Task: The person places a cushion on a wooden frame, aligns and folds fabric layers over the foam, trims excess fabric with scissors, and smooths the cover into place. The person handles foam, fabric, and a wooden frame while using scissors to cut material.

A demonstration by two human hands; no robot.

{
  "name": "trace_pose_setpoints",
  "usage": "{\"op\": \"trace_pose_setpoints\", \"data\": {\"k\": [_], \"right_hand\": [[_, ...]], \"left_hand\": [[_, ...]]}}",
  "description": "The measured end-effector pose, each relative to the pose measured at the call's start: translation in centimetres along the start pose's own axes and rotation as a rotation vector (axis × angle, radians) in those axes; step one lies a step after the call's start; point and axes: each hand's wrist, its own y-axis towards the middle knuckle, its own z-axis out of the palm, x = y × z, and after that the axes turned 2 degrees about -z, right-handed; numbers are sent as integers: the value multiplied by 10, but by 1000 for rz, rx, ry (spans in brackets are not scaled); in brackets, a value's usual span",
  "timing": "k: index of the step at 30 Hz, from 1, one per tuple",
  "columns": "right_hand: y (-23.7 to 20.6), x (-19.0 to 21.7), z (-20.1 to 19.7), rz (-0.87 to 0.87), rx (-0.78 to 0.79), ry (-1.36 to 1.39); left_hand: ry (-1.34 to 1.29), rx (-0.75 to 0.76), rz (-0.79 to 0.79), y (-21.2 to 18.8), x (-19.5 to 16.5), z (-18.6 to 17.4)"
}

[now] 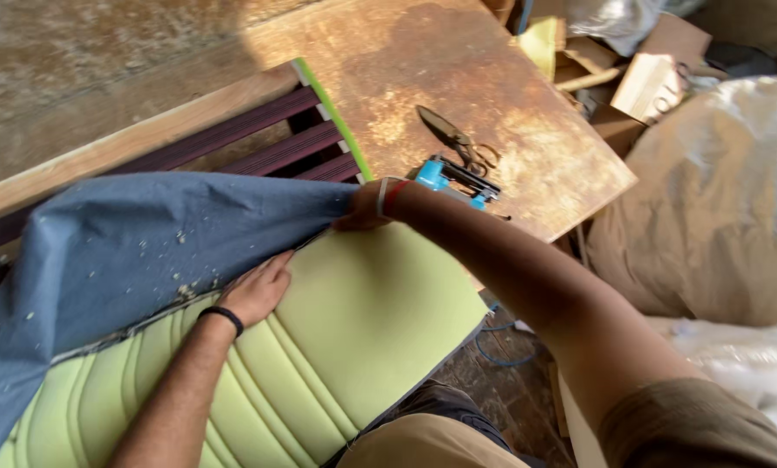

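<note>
A light green ribbed foam cushion (pixel 354 329) lies across my lap and a wooden frame. A grey-blue fabric cover (pixel 137 243), speckled with bits of debris, is folded back over its far left part. My left hand (pixel 257 290) lies flat on the green foam at the fabric's edge, fingers tucked under it. My right hand (pixel 367 208) pinches the fabric's corner at the cushion's far edge, with a red band on the wrist. Behind that hand lie a blue staple gun (pixel 453 180) and dark scissors (pixel 453 139) on a worn board.
A rusty brown board (pixel 492 78) serves as the work surface. A wooden frame with dark maroon straps (pixel 267 143) sits at the left. Cardboard pieces (pixel 657 74) and bulky plastic-wrapped bundles (pixel 726 199) fill the right side. A blue hose (pixel 497 351) runs along the floor.
</note>
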Motion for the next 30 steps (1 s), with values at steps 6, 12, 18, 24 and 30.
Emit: {"op": "trace_pose_setpoints", "data": {"k": [6,12,18,24,30], "right_hand": [[28,2,-6,-104,58,-259],[52,34,-17,-53,89,-444],[73,66,-4,-316,-102,-299],[96,211,32,-588,179,-267],[140,353,68,-711,174,-267]], "left_hand": [[-32,67,-205,6,28,0],[-25,-47,-380,-14,-7,-23],[240,-397,-542,-163,17,-64],[311,-479,-867,-251,87,-100],[288,-140,-950,-238,169,-147]]}}
